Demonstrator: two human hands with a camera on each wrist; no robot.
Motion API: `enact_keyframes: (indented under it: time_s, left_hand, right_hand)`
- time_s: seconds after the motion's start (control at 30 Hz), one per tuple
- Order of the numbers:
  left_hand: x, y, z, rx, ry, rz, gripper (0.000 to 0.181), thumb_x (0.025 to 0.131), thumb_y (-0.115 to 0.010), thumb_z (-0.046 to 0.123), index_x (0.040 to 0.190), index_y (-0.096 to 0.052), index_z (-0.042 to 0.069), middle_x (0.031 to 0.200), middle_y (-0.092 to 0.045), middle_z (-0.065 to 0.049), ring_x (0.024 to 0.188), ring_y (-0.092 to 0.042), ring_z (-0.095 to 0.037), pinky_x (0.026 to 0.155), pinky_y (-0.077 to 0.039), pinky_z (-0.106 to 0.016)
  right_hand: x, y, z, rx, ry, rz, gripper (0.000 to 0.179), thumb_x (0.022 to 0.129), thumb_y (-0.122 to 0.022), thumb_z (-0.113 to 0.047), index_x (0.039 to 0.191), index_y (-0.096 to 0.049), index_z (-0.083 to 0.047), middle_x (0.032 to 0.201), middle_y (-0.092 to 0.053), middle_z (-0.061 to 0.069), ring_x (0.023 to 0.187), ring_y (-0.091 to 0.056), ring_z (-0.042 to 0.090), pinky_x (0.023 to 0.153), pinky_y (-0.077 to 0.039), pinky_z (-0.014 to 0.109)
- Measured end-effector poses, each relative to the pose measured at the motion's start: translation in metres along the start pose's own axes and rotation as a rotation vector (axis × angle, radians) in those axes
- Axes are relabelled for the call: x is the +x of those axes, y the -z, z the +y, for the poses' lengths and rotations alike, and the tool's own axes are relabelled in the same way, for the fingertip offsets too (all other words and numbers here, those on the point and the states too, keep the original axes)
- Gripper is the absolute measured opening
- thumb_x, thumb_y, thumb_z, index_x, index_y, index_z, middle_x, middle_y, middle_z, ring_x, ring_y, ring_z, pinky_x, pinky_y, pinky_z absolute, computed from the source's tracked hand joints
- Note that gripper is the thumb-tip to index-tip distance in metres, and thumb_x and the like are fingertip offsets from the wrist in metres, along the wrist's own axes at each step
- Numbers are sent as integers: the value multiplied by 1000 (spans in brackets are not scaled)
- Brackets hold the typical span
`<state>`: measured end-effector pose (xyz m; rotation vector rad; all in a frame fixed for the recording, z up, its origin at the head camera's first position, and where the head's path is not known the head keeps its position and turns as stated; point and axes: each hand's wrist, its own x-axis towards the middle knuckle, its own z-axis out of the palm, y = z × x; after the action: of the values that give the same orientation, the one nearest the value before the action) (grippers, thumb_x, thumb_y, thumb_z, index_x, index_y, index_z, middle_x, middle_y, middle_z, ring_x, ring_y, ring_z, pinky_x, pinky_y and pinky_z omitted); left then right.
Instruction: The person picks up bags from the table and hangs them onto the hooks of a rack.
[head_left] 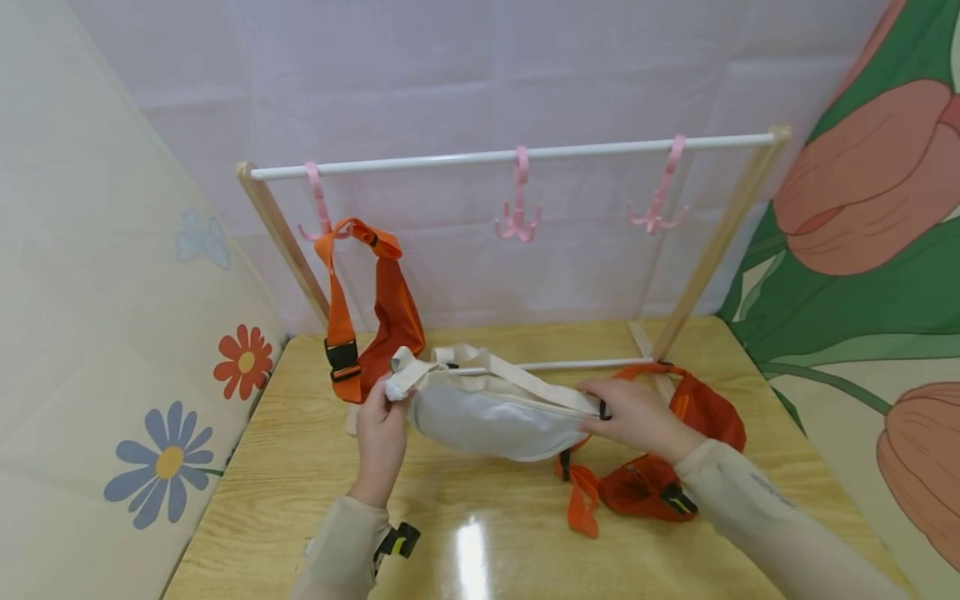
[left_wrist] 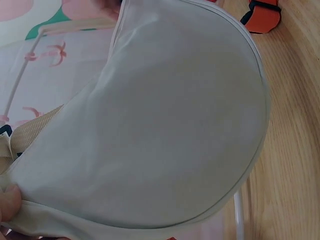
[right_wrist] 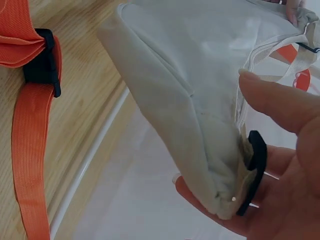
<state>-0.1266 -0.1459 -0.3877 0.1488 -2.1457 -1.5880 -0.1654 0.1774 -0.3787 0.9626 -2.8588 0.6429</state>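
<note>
A pale cream waist bag [head_left: 495, 421] is held up above the table in front of the rack, its webbing strap [head_left: 517, 379] looped along the top. My left hand [head_left: 381, 442] pinches the bag's left end together with gathered strap. At the other end my right hand [head_left: 637, 421] grips the bag beside a black buckle part [right_wrist: 255, 165], thumb on one side and fingers underneath in the right wrist view. The bag's broad smooth face [left_wrist: 155, 115] fills most of the left wrist view, where just a fingertip of the left hand shows.
A white rail [head_left: 450, 158] on wooden posts carries pink hooks at left, middle [head_left: 519, 212] and right [head_left: 658, 204]. An orange bag [head_left: 393, 308] hangs from the left hook. More orange bags [head_left: 645, 487] lie on the wooden table [head_left: 300, 492] at right. A black buckle [head_left: 401, 540] is near my left sleeve.
</note>
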Motion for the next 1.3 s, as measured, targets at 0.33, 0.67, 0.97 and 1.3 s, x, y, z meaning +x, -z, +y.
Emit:
enact_keyframes:
  time_s: [0.33,0.67,0.97,1.3]
  left_hand:
    - [-1,-3,-1,1,-64,-7,17,92,-60,-3,108,-64,-8,113,-66,-20,108,-59,-28,90,-47,-48]
    - [-3,-4,1,32,-77,8,18,92,-59,-5,108,-64,-9,112,-66,-22,103,-59,-28,88,-48,-49]
    - [-4,-5,-1,26,-102,13,15,91,-60,-7,105,-64,-9,110,-66,-21,102,-59,-28,86,-49,-47]
    - [-6,-3,-9,-30,0,33,12,92,-57,-7,103,-61,-11,114,-63,-23,110,-56,-32,93,-46,-51]
  right_hand:
    - [3,-2,-5,24,-45,-49,49,80,-80,-21,119,-64,3,106,-69,14,90,-66,29,77,-52,45]
    - [5,-5,-3,60,-31,-69,52,78,-81,-14,122,-60,5,105,-69,16,87,-65,28,76,-52,44]
    - [5,-3,1,254,-12,-70,50,80,-77,-2,124,-57,10,116,-64,23,100,-62,31,84,-50,46]
    - [4,9,5,309,26,-19,42,86,-70,0,125,-58,10,117,-64,21,97,-59,22,79,-50,35]
